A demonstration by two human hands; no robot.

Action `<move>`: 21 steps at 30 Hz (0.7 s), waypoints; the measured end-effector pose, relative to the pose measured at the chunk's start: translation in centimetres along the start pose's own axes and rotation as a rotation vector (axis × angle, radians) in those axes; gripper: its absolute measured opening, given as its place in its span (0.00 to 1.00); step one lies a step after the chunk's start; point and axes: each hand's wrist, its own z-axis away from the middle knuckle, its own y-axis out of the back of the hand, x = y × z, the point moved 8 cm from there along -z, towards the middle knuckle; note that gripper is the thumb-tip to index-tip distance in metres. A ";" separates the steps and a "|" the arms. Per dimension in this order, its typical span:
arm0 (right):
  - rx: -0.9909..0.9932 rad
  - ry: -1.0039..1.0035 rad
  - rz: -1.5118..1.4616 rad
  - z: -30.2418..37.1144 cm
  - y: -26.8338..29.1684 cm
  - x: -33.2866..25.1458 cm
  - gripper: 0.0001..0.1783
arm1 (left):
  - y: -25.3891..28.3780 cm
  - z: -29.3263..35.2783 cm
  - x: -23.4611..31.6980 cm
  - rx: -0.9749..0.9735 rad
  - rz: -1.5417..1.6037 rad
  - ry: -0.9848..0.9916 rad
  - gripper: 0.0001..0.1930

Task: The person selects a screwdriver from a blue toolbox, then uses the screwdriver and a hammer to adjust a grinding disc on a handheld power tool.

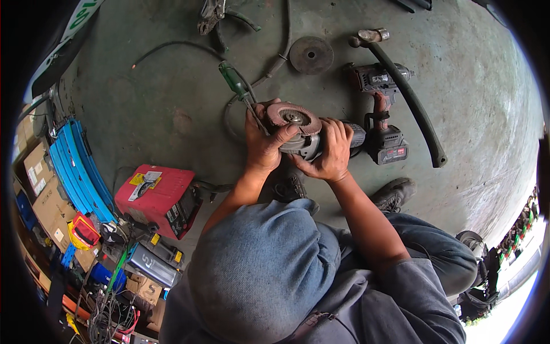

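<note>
An angle grinder (309,148) is held in front of me, its worn reddish-brown flap disc (309,121) facing up. My left hand (263,150) grips the head end, with the thumb near the disc's lower edge and the fingers around its left side. Around the grinder's body, beside its dark rear part, my right hand (333,153) is closed. A screwdriver with a green handle (231,79) points down to my left fingers. I cannot tell whether they hold it or it lies behind them.
On the floor ahead are a round dark disc (311,55), a cable and a locking-plier-like clamp (209,16). A cordless impact wrench (382,106) and a hammer (408,94) lie to the right. At left stand a red machine (154,198), a blue ribbed object (80,166) and cardboard boxes (54,215).
</note>
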 end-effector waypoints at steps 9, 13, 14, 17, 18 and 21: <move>-0.011 0.057 -0.182 -3.1 1.7 -0.2 0.39 | -4.1 -2.3 1.9 -0.080 -0.104 0.178 0.13; 0.073 0.001 -0.162 -2.9 1.7 -0.9 0.38 | -4.1 -3.2 1.2 0.062 -0.024 0.379 0.16; 0.076 0.004 -0.144 -3.0 1.7 -0.9 0.37 | -4.0 -2.9 0.9 0.053 -0.041 0.399 0.18; 0.087 0.033 -0.196 -3.2 2.1 -0.9 0.34 | -3.4 -2.4 0.1 0.063 -0.035 0.454 0.23; 0.094 0.029 -0.201 -3.3 2.4 -0.8 0.34 | -3.5 -2.3 -0.1 0.083 0.004 0.472 0.24; 0.071 0.050 -0.221 -3.7 2.7 -1.0 0.32 | -3.4 -2.1 0.0 0.066 0.113 0.481 0.26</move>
